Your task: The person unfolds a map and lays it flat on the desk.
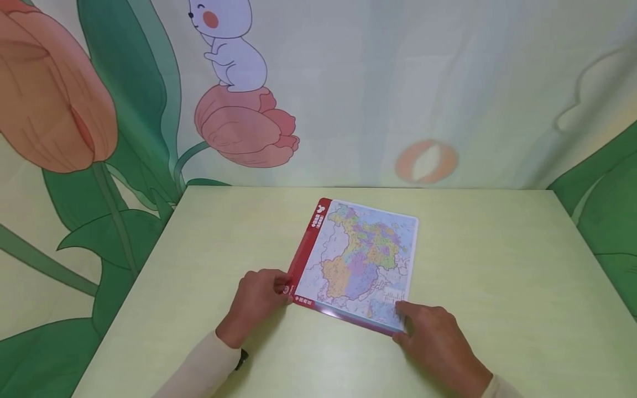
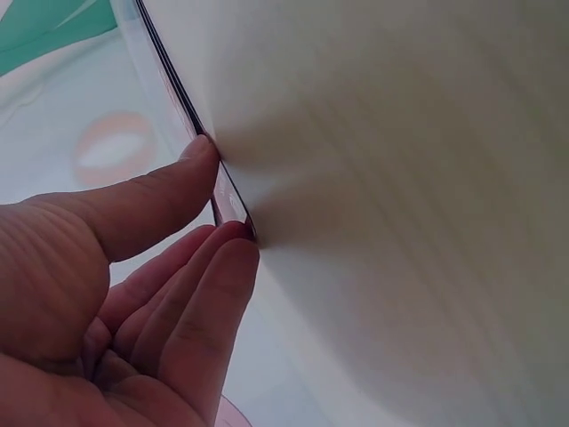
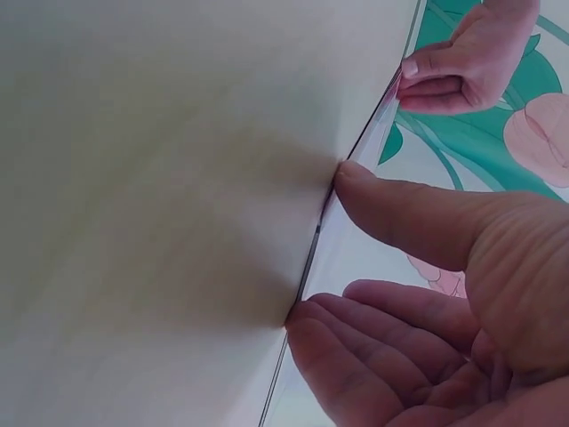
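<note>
A flat map board with a red strip along its left side lies on the pale green table. My left hand pinches its near left corner, thumb on top and fingers at the underside. In the left wrist view the thumb and fingers close on the thin board edge. My right hand pinches the near right corner. The right wrist view has the thumb and fingers on the board edge, with the left hand farther along.
A cartoon backdrop with tulips and a white rabbit hangs right behind the table's far edge. Bare tabletop lies on both sides of the board and in front of it. The table's left edge runs diagonally near my left arm.
</note>
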